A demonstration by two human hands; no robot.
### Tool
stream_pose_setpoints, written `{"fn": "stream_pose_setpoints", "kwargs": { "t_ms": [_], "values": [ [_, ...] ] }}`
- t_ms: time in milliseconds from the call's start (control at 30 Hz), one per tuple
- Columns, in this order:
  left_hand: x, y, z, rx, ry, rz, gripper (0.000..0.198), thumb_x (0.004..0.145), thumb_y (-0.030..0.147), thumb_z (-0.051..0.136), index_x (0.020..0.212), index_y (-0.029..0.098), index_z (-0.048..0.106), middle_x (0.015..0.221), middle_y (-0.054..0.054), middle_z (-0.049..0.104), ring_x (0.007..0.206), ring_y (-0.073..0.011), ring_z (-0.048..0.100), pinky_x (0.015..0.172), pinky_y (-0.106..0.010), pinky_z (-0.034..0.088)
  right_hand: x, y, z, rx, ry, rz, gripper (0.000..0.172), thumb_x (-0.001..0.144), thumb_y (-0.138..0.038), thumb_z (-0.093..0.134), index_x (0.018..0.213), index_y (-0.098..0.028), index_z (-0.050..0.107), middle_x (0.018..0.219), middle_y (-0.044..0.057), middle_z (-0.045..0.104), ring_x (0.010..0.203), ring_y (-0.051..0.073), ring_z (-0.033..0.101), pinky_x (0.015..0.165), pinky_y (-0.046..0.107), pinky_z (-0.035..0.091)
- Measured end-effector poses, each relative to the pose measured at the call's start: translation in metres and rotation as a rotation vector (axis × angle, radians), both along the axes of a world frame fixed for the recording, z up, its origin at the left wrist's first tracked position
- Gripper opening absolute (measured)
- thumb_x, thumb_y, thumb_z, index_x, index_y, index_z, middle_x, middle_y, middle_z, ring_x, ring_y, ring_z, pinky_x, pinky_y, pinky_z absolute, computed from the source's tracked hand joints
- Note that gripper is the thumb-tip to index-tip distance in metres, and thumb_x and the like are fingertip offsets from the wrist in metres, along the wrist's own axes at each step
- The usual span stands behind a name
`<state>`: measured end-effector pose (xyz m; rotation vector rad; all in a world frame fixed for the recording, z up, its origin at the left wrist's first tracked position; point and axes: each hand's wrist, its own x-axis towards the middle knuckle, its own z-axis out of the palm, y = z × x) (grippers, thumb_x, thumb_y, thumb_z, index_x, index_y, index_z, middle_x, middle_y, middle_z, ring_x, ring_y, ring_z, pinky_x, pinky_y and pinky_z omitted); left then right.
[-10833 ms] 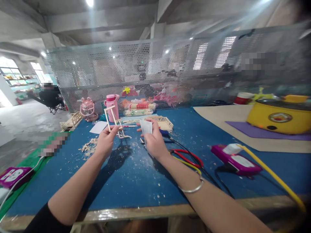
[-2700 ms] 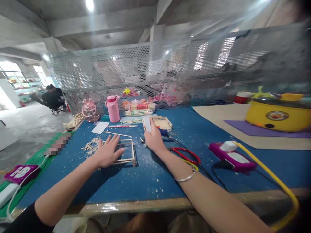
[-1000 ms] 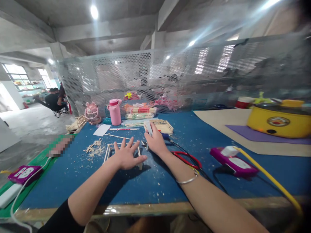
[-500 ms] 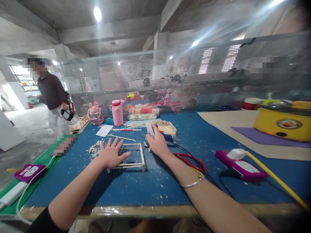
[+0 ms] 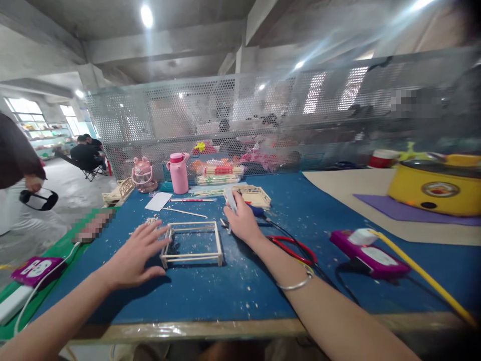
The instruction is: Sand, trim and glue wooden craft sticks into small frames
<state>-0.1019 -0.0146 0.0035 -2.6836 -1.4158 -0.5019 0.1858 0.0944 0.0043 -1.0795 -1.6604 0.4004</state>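
A small frame of thin wooden sticks (image 5: 193, 258) stands on the blue tabletop in front of me. My left hand (image 5: 137, 255) is open at its left end, with the fingers spread. Whether the fingertips touch the frame I cannot tell. To the right and behind it, my right hand (image 5: 242, 218) is closed around a whitish elongated object (image 5: 231, 199), mostly covered by the fingers. Pliers with red handles (image 5: 295, 249) and a dark blue handle with a cable (image 5: 257, 211) lie close to that hand. Just beyond sits a shallow wooden stick tray (image 5: 257, 194).
A white card (image 5: 158, 201), a loose stick (image 5: 186, 212) and wood scraps lie behind the frame. Further back stand a pink bottle (image 5: 179, 175) and a clear pink jug (image 5: 144, 176). At right are a purple power strip (image 5: 379, 258) and yellow pot (image 5: 424, 188). A person (image 5: 18, 165) stands left.
My left hand has moved left and toward me, off the middle of the frame to its left end. My right hand has hardly moved. The person at left has come nearer.
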Motion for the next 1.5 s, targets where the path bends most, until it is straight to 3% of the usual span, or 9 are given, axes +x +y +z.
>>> {"fn": "stream_pose_setpoints", "kwargs": {
  "t_ms": [133,300,400,500,733,900,1033,1233,1500],
  "values": [
    [0.027,0.009,-0.001,-0.001,-0.118,-0.065,0.015,0.080,0.031,0.052,0.082,0.027,0.066,0.120,-0.002,0.061,0.124,-0.0233,0.043,0.110,-0.045,0.016,0.000,-0.001,0.003,0.020,0.049,-0.001,0.040,0.075,-0.025,0.044,0.114,-0.016,0.048,0.103,0.011,0.061,0.091,0.023,0.057,0.085,0.038,0.043],
    [0.071,0.041,0.024,0.202,-1.158,0.210,0.023,0.080,0.043,0.049,0.083,0.021,0.054,0.099,-0.007,0.067,0.096,-0.0212,0.060,0.091,-0.041,0.041,-0.008,-0.005,0.000,-0.056,0.157,0.053,0.034,0.076,-0.028,0.043,0.107,-0.016,0.047,0.102,0.011,0.059,0.090,0.023,0.056,0.083,0.040,0.044],
    [0.094,0.051,0.033,-0.022,-1.592,0.130,0.034,0.078,0.054,0.047,0.082,0.019,0.050,0.085,-0.005,0.066,0.081,-0.0164,0.061,0.079,-0.034,0.046,-0.018,-0.016,-0.002,-0.134,0.181,0.157,0.031,0.077,-0.028,0.044,0.106,-0.018,0.047,0.099,0.009,0.060,0.084,0.021,0.057,0.076,0.036,0.047],
    [0.104,0.050,0.025,-0.229,-1.762,0.058,0.037,0.075,0.056,0.052,0.080,0.019,0.049,0.078,-0.002,0.063,0.073,-0.0137,0.059,0.073,-0.031,0.047,-0.025,-0.031,0.000,-0.112,0.170,0.241,0.030,0.080,-0.028,0.044,0.108,-0.018,0.047,0.100,0.008,0.060,0.088,0.020,0.058,0.079,0.034,0.046],
    [0.116,0.037,0.002,-0.127,-1.536,0.135,0.027,0.082,0.047,0.047,0.083,0.020,0.049,0.078,0.000,0.059,0.076,-0.0128,0.057,0.074,-0.026,0.044,-0.043,-0.065,0.001,0.051,0.094,0.416,0.042,0.091,-0.033,0.035,0.130,-0.021,0.041,0.127,0.008,0.053,0.114,0.019,0.051,0.099,0.035,0.037],
    [0.138,0.030,-0.006,0.170,-1.244,0.159,0.017,0.085,0.035,0.045,0.077,0.020,0.047,0.069,0.001,0.053,0.065,-0.0125,0.052,0.063,-0.025,0.042,-0.056,-0.071,-0.001,-0.072,0.276,0.445,0.052,0.090,-0.047,0.033,0.134,-0.020,0.040,0.133,0.007,0.050,0.125,0.019,0.042,0.107,0.035,0.029],
    [0.142,0.034,-0.010,0.263,-1.149,0.208,0.016,0.084,0.032,0.044,0.077,0.019,0.048,0.065,0.001,0.053,0.059,-0.0129,0.051,0.058,-0.025,0.040,-0.058,-0.070,-0.002,-0.193,0.397,0.454,0.058,0.086,-0.056,0.036,0.130,-0.021,0.045,0.132,0.006,0.050,0.124,0.020,0.043,0.107,0.035,0.029],
    [0.140,0.038,-0.011,0.240,-1.114,0.242,0.017,0.084,0.032,0.043,0.074,0.019,0.047,0.063,0.002,0.052,0.058,-0.0128,0.051,0.057,-0.024,0.039,-0.058,-0.072,-0.001,-0.294,0.488,0.388,0.071,0.077,-0.067,0.040,0.127,-0.019,0.050,0.134,0.008,0.048,0.128,0.023,0.037,0.110,0.038,0.024],
    [0.144,0.035,-0.008,0.236,-1.143,0.254,0.016,0.084,0.030,0.043,0.072,0.019,0.045,0.062,0.002,0.050,0.057,-0.0122,0.049,0.056,-0.023,0.038,-0.059,-0.077,0.002,-0.242,0.487,0.398,0.067,0.080,-0.063,0.040,0.130,-0.020,0.046,0.137,0.007,0.044,0.130,0.020,0.035,0.111,0.036,0.022]
  ]
}}
